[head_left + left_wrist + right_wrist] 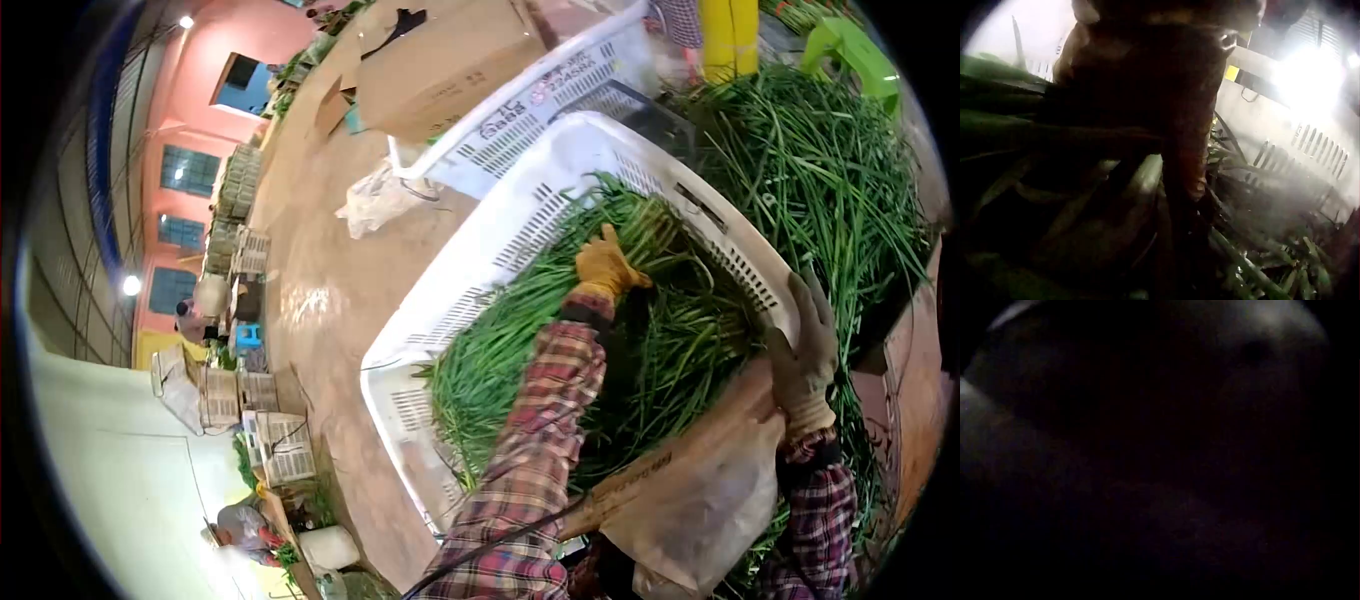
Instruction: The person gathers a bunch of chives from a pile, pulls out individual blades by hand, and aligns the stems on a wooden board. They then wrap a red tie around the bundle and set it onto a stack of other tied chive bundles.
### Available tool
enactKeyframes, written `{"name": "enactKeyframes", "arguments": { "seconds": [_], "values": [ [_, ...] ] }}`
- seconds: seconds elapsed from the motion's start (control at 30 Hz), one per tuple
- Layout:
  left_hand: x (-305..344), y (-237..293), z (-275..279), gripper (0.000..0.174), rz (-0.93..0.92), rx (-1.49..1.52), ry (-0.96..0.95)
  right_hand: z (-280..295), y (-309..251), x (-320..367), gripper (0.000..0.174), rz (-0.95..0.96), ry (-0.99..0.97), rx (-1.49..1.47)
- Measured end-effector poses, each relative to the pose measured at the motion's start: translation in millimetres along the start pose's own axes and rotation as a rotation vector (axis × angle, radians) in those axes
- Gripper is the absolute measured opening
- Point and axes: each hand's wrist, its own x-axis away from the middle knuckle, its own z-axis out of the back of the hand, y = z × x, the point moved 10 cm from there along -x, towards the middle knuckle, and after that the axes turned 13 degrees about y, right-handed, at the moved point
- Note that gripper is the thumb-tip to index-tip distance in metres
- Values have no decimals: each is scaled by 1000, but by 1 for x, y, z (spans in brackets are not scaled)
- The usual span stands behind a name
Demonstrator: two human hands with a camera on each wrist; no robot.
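Note:
In the head view a white slatted plastic crate point(440, 290) holds long green leafy stalks point(510, 340), like garlic chives or scallion greens. My left hand point(608, 266), in a yellow-orange work glove, lies on the stalks inside the crate with its fingers spread. The left wrist view has this gloved hand point(1141, 81) dark and close, with leaves point(1266, 262) under and around it. My right hand point(808, 355), in a greyish glove, is at the crate's right rim, fingers extended and thumb apart. The right wrist view is almost wholly dark.
A large heap of the same greens point(800, 170) lies right of the crate. Beyond stand another white crate point(540, 110) and a cardboard box point(450, 70). A plastic bag point(385, 200) lies on the brown floor point(320, 250). Translucent plastic sheeting point(700, 500) hangs near my right forearm.

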Motion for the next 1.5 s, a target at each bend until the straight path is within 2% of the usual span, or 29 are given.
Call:
{"name": "enactKeyframes", "arguments": {
  "seconds": [0.27,0.33,0.4,0.47,0.53,0.57,0.6,0.63,0.67,0.7,0.73,0.8,0.87,0.9,0.97,1.0,1.07,1.13,1.17,1.2,1.23,1.27,1.3,1.33,1.37,1.4,1.47,1.5],
  "values": [
    [9,1,-3,110,1,-40,19,-4,3,1,53,-14,-19,-78],
    [14,3,-2,108,-88,-16,130,-6,3,1,51,45,-16,-13],
    [0,-2,-8,107,-110,-28,57,-7,-3,1,52,45,-22,-54],
    [-5,-1,-13,100,-43,-12,117,-4,-3,0,53,-9,-7,-72],
    [0,13,-19,76,-131,-174,324,-2,-2,0,54,-46,-35,-26],
    [-2,14,-25,79,-195,-139,289,4,4,1,54,-11,-34,23],
    [9,42,-25,69,-214,-160,281,11,11,6,54,18,-34,71],
    [14,18,6,60,-297,-139,592,8,6,3,54,21,-23,40],
    [10,10,8,58,-229,-5,526,1,-1,-1,54,23,-10,0],
    [1,-4,-7,60,-210,164,473,0,6,1,55,38,-6,30],
    [26,5,34,67,-200,97,585,1,7,1,56,58,1,51],
    [21,-13,36,73,-30,168,406,-3,10,2,56,3,-46,103],
    [24,-23,47,76,15,231,419,-4,-6,-1,54,111,-99,436],
    [24,-32,52,79,55,291,429,0,-21,-7,54,121,-93,429],
    [30,-44,59,82,50,348,439,-12,-73,-10,56,417,-243,563],
    [35,-48,59,84,34,406,432,-17,-100,-14,64,460,-315,325],
    [43,-54,60,86,13,447,451,-67,-81,-4,76,-146,-805,-13],
    [51,-63,62,87,24,582,537,-124,-54,17,89,-430,-1024,-133],
    [57,-66,63,90,40,573,536,-143,-52,13,97,-269,-979,-32],
    [61,-68,63,92,64,557,534,-150,-57,9,97,-247,-989,-48],
    [62,-71,57,91,77,541,508,-160,-56,3,100,-309,-926,-50],
    [72,-66,66,87,45,594,605,-171,-60,2,103,-363,-878,-68],
    [80,-64,73,83,18,635,718,-181,-74,4,105,-581,-818,-441],
    [60,-72,36,84,-20,720,550,-192,-83,10,106,-820,-761,-805],
    [78,-58,55,92,-49,456,679,-214,-78,11,103,-861,-734,-865],
    [87,-51,64,94,-134,445,772,-237,-68,9,100,-905,-694,-908],
    [102,-66,66,95,-41,637,884,-269,-53,19,91,-882,-628,-707],
    [92,-63,67,95,9,670,814,-287,-51,17,88,-1044,-559,-1163]
  ]
}}
